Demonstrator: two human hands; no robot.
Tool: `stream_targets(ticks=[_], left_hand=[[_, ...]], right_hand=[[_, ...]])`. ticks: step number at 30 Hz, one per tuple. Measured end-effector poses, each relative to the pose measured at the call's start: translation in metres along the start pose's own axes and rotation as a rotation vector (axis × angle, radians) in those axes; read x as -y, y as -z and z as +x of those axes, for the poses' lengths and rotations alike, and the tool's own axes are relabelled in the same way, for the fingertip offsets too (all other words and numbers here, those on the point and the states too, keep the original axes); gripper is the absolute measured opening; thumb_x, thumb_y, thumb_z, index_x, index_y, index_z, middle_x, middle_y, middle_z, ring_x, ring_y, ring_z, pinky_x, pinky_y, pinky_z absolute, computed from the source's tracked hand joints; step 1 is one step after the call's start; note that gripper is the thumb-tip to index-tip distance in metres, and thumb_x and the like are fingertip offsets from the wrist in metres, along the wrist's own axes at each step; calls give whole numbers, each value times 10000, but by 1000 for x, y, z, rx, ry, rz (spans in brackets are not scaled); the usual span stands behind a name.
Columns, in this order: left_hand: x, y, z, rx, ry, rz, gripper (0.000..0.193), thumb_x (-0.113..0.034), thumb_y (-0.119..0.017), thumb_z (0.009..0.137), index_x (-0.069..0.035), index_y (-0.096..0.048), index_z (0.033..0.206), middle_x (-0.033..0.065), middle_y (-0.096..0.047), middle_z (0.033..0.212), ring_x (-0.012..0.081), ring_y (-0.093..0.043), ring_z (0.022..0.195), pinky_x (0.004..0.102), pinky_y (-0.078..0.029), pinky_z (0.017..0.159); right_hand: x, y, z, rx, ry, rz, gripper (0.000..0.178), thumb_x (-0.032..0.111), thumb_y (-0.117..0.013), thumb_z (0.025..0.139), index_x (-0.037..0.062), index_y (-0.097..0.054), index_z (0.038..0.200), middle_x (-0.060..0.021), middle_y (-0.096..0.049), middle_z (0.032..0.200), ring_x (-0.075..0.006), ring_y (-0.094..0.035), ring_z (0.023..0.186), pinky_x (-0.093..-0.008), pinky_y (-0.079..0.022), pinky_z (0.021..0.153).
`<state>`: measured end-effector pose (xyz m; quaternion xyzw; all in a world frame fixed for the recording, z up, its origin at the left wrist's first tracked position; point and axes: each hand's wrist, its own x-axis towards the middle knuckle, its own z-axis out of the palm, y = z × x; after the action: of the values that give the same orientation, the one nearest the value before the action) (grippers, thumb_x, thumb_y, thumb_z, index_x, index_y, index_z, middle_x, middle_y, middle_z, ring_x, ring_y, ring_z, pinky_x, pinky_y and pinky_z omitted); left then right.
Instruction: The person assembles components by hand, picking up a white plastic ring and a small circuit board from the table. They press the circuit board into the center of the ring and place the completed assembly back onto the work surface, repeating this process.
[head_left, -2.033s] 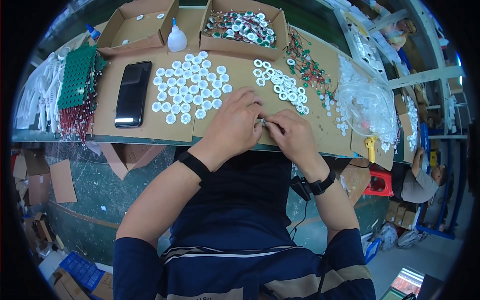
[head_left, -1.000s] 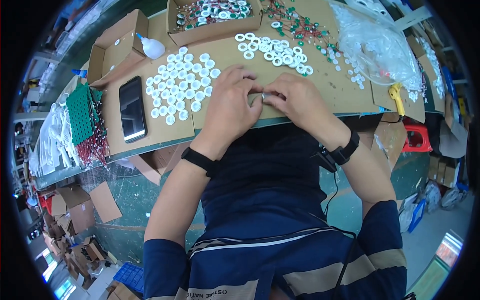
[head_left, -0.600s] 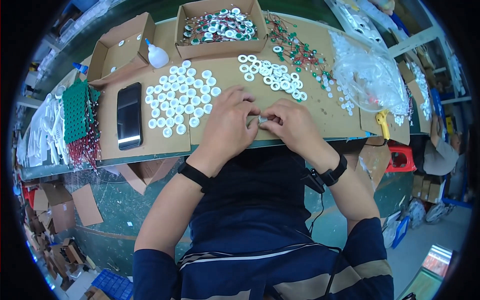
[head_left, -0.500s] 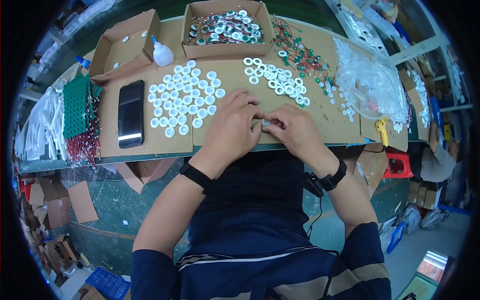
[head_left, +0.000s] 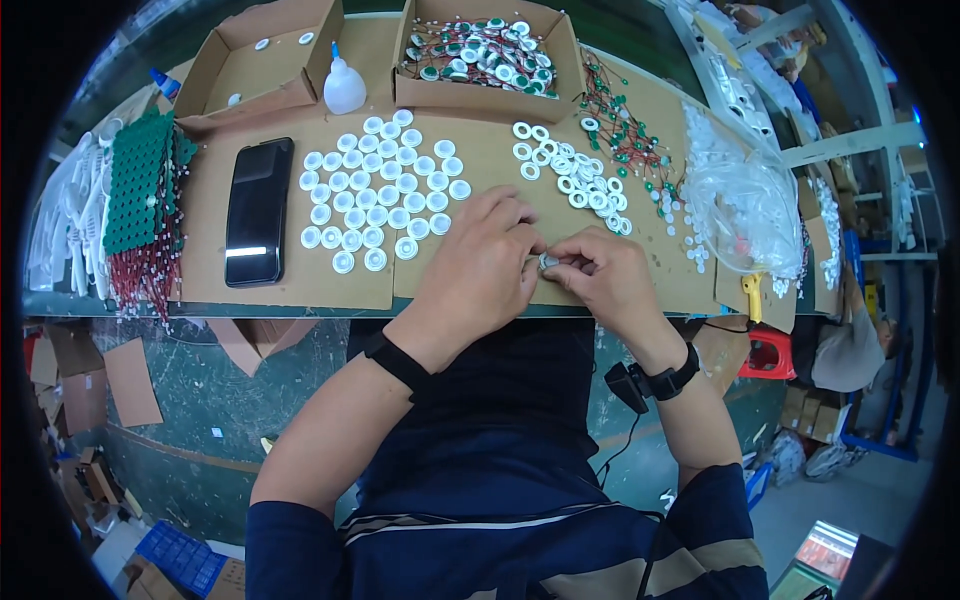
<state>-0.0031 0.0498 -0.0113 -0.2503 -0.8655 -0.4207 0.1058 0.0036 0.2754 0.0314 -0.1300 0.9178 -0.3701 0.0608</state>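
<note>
My left hand and my right hand meet at the table's near edge. Between their fingertips is a small whitish round piece, mostly covered by the fingers. Both hands are closed on it in a pinch. To the left of my left hand lie many white round caps with cupped middles. Beyond my right hand are white rings in a loose heap. Past the rings, small green discs with red wires are spread out.
An open cardboard box at the back holds wired white-and-green pieces. Left of it stand a white squeeze bottle and a shallow cardboard box. A black phone lies near a green perforated sheet. Clear plastic bags lie right.
The whole view has shifted a little, with the table contents sitting differently in the picture. My fingers have turned slightly, and more of the small whitish piece shows between them.
</note>
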Motion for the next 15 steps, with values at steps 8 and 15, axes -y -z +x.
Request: stream_targets(ticks=[8,15], left_hand=[[1,0,-1,11,8,-2,182,-50,-848,899,-46,-874,1079,147,-769,1405,417,-584,1543,533,-485,1289],[1,0,-1,14,8,-3,199,-46,-852,894,-49,-877,1091,144,-765,1417,414,-579,1548,533,-478,1296]], right_hand=[[0,1,-1,17,-92,114,232,-64,-890,935,-13,-874,1161,-47,-793,1102,-82,-717,856,-255,-594,749],[3,1,0,15,-104,120,231,-98,-850,935,-15,-872,1150,-42,-792,1140,-67,-715,869,-236,-582,743]])
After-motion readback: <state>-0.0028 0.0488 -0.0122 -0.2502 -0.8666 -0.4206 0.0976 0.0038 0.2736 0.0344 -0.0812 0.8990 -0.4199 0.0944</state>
